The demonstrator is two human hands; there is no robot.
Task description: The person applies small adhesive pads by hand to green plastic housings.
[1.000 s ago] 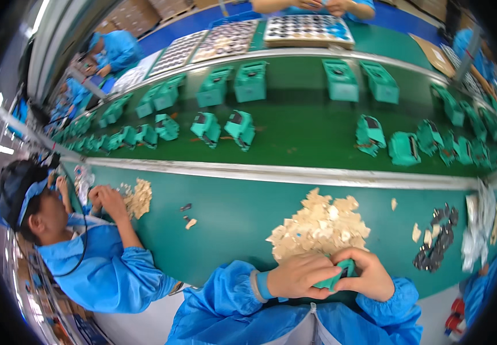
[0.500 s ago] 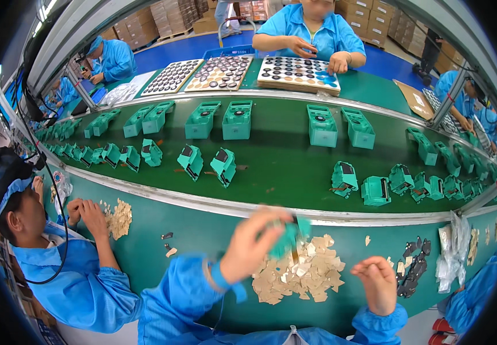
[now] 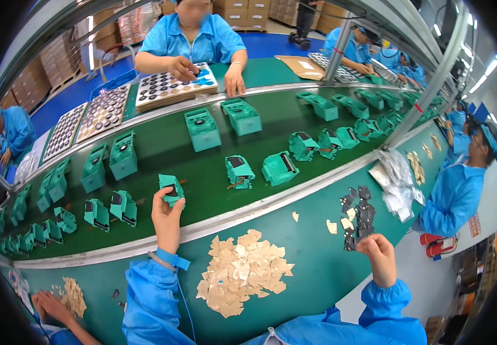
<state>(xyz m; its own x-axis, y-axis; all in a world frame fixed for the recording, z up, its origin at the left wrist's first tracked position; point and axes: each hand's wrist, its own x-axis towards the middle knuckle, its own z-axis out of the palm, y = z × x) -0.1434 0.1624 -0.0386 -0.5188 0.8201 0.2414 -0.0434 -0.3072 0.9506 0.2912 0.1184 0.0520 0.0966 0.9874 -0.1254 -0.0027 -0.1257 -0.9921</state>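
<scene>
My left hand (image 3: 168, 221) reaches over the conveyor belt, its fingers wrapped round a small teal plastic housing (image 3: 171, 197) at the belt's near side. A blue wrist strap with a cord circles that wrist. My right hand (image 3: 379, 261) is at the right of the bench, fingertips pinched together beside a heap of thin black pieces (image 3: 365, 215). Whatever those fingertips hold, if anything, is too small to make out. Between my arms lies a pile of torn beige backing-paper scraps (image 3: 242, 270).
The green belt (image 3: 202, 172) carries several teal housings in two rows behind a metal rail (image 3: 271, 204). Clear plastic bags (image 3: 396, 184) lie right of the black pieces. Across the belt, a co-worker handles round dark parts on a white board (image 3: 171, 86). Other people sit left and right.
The view has swung to the right. My left hand has carried the teal housing from above the paper scraps to the belt. My right hand has moved to the black pieces, its fingers closing.
</scene>
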